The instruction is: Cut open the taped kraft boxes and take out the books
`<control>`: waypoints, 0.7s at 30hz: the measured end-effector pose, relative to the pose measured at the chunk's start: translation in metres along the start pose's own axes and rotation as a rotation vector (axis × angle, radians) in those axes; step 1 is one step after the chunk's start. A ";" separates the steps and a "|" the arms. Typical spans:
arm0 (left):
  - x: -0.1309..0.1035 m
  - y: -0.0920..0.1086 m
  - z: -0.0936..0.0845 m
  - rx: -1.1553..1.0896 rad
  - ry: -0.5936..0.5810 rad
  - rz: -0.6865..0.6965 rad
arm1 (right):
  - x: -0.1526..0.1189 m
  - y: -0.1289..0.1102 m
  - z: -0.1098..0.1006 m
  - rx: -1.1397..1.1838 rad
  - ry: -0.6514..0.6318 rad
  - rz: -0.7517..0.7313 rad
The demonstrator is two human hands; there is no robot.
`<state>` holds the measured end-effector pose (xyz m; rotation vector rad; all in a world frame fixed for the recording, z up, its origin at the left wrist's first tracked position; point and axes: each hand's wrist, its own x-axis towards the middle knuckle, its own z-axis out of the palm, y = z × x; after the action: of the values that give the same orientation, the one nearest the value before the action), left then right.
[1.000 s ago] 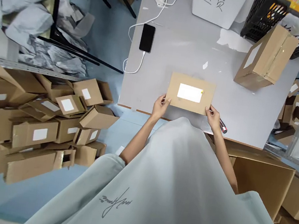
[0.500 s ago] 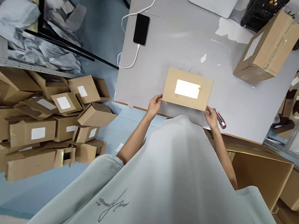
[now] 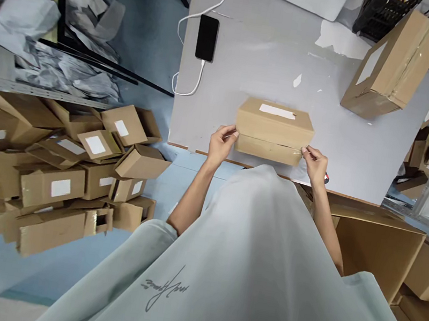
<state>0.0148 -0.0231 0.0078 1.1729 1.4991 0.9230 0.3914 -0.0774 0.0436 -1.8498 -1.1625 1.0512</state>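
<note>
A brown cardboard box (image 3: 273, 129) with a white label on its top rests near the front edge of the grey table (image 3: 254, 64). Its taped side faces me. My left hand (image 3: 221, 142) grips the box's left end and my right hand (image 3: 315, 163) grips its right end. A pen or cutter with a red tip lies mostly hidden behind my right hand at the table edge.
A larger taped box (image 3: 395, 64) stands tilted at the back right. A black phone (image 3: 207, 38) on a white cable lies at the back left. A pile of small labelled boxes (image 3: 62, 169) covers the floor on the left. An open carton (image 3: 379, 251) sits at the right.
The box has been tipped up and away from me: its labelled face, earlier towards me, now points up and the taped side shows. Both hands stay on its ends.
</note>
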 end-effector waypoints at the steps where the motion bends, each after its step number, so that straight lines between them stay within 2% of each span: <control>1: 0.001 0.007 -0.003 0.010 0.006 0.028 | 0.000 -0.007 -0.003 -0.014 0.014 -0.005; 4: 0.006 0.020 -0.008 0.039 0.014 0.059 | 0.003 -0.020 -0.009 -0.045 0.027 -0.010; 7: 0.011 0.017 -0.004 0.057 0.010 0.033 | 0.008 -0.018 -0.004 -0.041 0.028 0.026; 13: 0.016 -0.014 0.013 0.010 0.044 -0.077 | 0.019 0.013 0.013 0.015 0.008 0.116; 17: 0.017 -0.037 0.007 -0.090 0.058 -0.185 | 0.017 0.037 0.002 0.068 -0.028 0.155; 19: 0.015 -0.048 0.001 -0.071 0.073 -0.254 | 0.013 0.047 -0.002 0.032 -0.037 0.204; 21: 0.012 -0.057 -0.003 -0.023 0.056 -0.309 | 0.007 0.055 -0.001 -0.012 -0.115 0.227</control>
<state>-0.0010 -0.0254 -0.0480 0.8723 1.6545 0.7644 0.4140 -0.0906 -0.0053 -1.9881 -1.0417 1.2938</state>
